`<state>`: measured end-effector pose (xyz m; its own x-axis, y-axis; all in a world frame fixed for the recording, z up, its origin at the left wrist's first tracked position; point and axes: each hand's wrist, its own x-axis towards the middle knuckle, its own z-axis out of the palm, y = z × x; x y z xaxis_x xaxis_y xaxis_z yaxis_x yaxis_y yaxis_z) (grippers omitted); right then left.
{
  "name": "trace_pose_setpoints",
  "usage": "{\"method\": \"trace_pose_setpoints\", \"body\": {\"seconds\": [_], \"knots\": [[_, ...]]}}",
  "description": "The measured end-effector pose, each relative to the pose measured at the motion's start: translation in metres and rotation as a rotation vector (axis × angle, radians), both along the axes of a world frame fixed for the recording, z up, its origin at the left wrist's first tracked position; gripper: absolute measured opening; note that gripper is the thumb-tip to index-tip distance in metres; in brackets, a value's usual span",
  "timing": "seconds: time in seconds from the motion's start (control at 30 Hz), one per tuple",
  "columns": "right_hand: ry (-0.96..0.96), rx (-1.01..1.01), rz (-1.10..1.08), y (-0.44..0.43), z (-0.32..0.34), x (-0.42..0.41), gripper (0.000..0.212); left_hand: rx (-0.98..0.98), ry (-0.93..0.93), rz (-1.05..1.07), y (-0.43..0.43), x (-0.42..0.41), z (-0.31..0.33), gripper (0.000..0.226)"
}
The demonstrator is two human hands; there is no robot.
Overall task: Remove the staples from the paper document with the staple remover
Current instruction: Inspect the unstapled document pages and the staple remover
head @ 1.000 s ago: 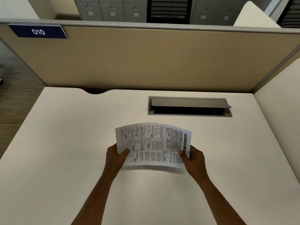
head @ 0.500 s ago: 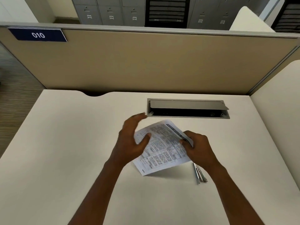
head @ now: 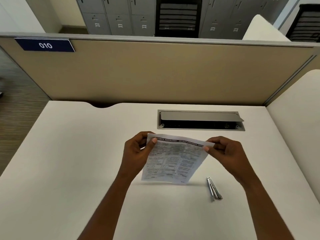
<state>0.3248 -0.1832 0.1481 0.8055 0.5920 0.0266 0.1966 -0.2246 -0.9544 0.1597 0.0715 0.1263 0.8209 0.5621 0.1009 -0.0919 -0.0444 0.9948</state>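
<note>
A printed paper document [head: 173,161] hangs upright above the white desk, its dark headline strip along the top edge. My left hand [head: 136,151] pinches its top left corner and my right hand [head: 225,151] pinches its top right corner. A slim metal staple remover [head: 213,188] lies flat on the desk, below and to the right of the paper, untouched. No staples can be made out on the sheet at this size.
The white desk [head: 69,170] has an open grey cable tray [head: 200,120] just beyond the paper. A tan partition [head: 155,71] with a blue "010" sign [head: 45,45] closes the back; another divider [head: 294,110] stands at the right.
The paper has been turned from sideways to headline-up. My left hand let go mid-turn and now pinches the top left corner; the right hand moved to the top right corner. The staple remover came into view.
</note>
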Motion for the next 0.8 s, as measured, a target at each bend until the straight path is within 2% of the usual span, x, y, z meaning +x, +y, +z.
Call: {"method": "trace_pose_setpoints", "body": {"seconds": [0.1, 0.2, 0.4, 0.53, 0.67, 0.8], "knots": [[0.245, 0.168, -0.008, 0.005, -0.02, -0.011, 0.019, -0.104, -0.002, 0.058, 0.0, -0.005, -0.007, 0.009], [0.322, 0.179, 0.026, 0.018, -0.04, -0.026, 0.029, -0.159, 0.006, 0.099, -0.006, -0.007, -0.013, 0.011], [0.276, 0.192, -0.111, 0.035, -0.056, -0.046, 0.025, -0.248, -0.027, 0.107, -0.01, -0.015, -0.017, 0.024], [0.289, 0.225, -0.165, 0.039, -0.064, -0.057, 0.024, -0.326, 0.055, 0.075, -0.016, -0.019, -0.029, 0.022], [0.276, 0.224, -0.176, 0.04, -0.065, -0.058, 0.025, -0.314, 0.13, 0.075, -0.022, -0.015, -0.032, 0.031], [0.225, 0.258, -0.187, 0.039, -0.058, -0.059, 0.025, -0.301, 0.09, 0.085, -0.022, -0.016, -0.023, 0.023]]}}
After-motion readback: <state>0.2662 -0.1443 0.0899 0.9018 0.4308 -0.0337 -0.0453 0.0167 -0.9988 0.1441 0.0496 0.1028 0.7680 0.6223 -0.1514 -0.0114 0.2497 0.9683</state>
